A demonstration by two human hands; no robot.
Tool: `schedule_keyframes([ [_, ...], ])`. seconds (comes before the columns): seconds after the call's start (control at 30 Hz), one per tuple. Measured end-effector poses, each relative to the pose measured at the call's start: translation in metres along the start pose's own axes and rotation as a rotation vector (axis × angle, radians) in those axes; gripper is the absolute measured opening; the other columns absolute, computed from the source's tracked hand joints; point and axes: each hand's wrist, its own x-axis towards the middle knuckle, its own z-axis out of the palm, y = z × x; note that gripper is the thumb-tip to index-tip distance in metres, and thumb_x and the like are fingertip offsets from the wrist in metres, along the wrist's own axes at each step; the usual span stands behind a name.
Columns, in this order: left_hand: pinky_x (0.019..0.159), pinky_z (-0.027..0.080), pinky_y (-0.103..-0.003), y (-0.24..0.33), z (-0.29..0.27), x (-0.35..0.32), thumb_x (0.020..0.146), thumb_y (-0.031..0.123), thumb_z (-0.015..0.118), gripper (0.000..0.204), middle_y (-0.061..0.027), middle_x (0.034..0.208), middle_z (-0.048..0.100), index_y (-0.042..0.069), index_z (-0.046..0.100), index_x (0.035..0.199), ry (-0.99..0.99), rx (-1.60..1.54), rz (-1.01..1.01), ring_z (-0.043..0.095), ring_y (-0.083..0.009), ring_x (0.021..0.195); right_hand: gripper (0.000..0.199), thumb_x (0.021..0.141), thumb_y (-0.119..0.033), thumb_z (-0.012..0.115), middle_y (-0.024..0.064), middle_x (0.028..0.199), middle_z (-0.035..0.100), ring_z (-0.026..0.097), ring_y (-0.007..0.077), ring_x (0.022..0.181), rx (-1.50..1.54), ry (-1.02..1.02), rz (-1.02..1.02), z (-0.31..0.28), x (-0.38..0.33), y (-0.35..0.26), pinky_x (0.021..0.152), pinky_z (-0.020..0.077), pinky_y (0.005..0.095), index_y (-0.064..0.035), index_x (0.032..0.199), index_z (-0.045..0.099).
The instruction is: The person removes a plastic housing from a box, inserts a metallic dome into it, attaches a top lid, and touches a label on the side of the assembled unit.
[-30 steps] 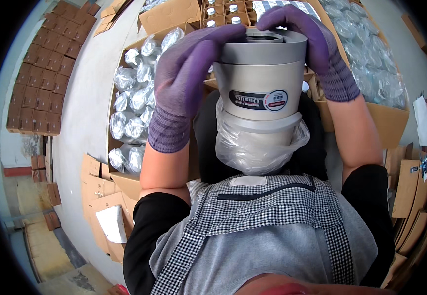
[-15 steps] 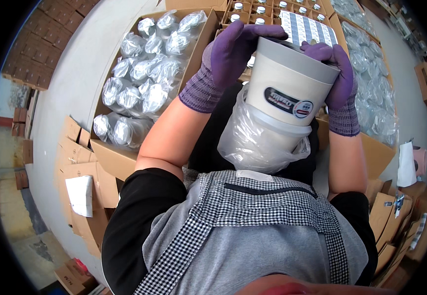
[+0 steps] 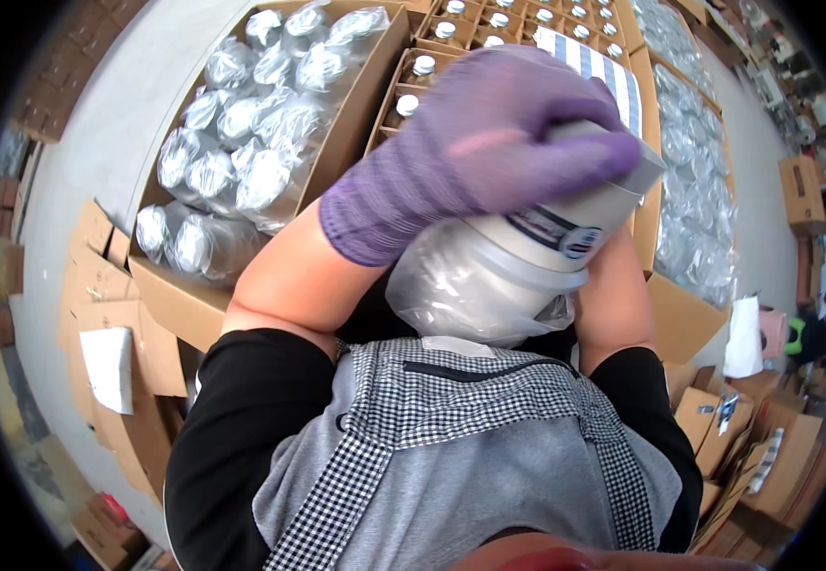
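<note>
A stack of white plastic tubs [image 3: 565,217] with a grey upper rim and a dark oval label stands tilted in front of my chest. Its lower part sits in a crumpled clear plastic bag [image 3: 456,285]. My left hand [image 3: 527,124], in a purple knit glove, reaches across the top of the uppermost tub. Its fingers and thumb curl round the grey rim; motion smears the glove. My right forearm [image 3: 619,295] rises behind the tubs on the right. Tubs and left glove hide nearly all of the right hand, so its fingers cannot be read.
On the left, an open carton [image 3: 170,300] holds several plastic-wrapped items. Ahead, a divided carton holds white-capped bottles [image 3: 422,67], with a striped sheet [image 3: 584,67] lying on it. More wrapped items [image 3: 694,200] fill cartons at right. Flattened cardboard [image 3: 147,381] lies on the floor.
My left hand has swung right, from the rim's left side to over its top. My right hand has dropped out of sight behind the tubs. The tubs have shifted slightly lower.
</note>
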Motion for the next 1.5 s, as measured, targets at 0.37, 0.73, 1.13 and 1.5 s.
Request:
schedule_keyframes([
  [0.37,0.115,0.035,-0.052,-0.066,0.014,-0.051,0.107,0.046,0.037,0.053,-0.0222,0.126,0.062,-0.001,0.058,0.121,0.207,-1.06,-0.128,0.057,-0.0339,0.121,0.048,0.106,-0.035,0.039,0.019,0.12,0.067,0.061,0.0301,0.118,-1.104,0.24,-0.505,0.05,-0.048,0.007,0.109,0.0437,0.0396,0.0048,0.115,0.065],
  [0.73,0.111,0.043,-0.043,-0.08,0.132,-0.105,0.081,0.051,0.076,0.083,-0.0209,0.141,0.046,0.01,0.045,0.146,-0.582,-0.058,-0.602,0.051,-0.038,0.131,0.048,0.078,-0.017,0.077,0.0181,0.124,0.061,0.057,0.033,0.121,-2.164,0.331,0.147,0.149,-0.226,-0.137,0.107,0.0416,0.0422,-0.0003,0.122,0.065],
  [1.13,0.077,0.052,-0.036,-0.011,0.092,-0.151,0.081,0.02,0.077,0.027,-0.0088,0.09,0.065,0.002,0.068,0.099,-0.088,-0.379,-0.372,0.065,-0.0224,0.083,0.04,0.086,-0.017,0.074,0.019,0.111,0.07,0.068,0.032,0.097,-2.183,0.708,0.425,0.219,-0.304,-0.065,0.089,0.0523,0.0402,0.0019,0.12,0.065],
  [1.5,0.079,0.053,-0.042,0.03,0.092,-0.157,0.076,0.019,0.077,0.029,-0.0135,0.092,0.07,0.003,0.071,0.099,0.089,-0.061,-0.268,0.068,-0.0345,0.086,0.024,0.091,-0.017,0.062,0.012,0.085,0.064,0.065,0.027,0.081,-2.08,0.817,0.606,0.211,-0.263,-0.058,0.075,0.0519,0.0344,-0.0008,0.109,0.064],
])
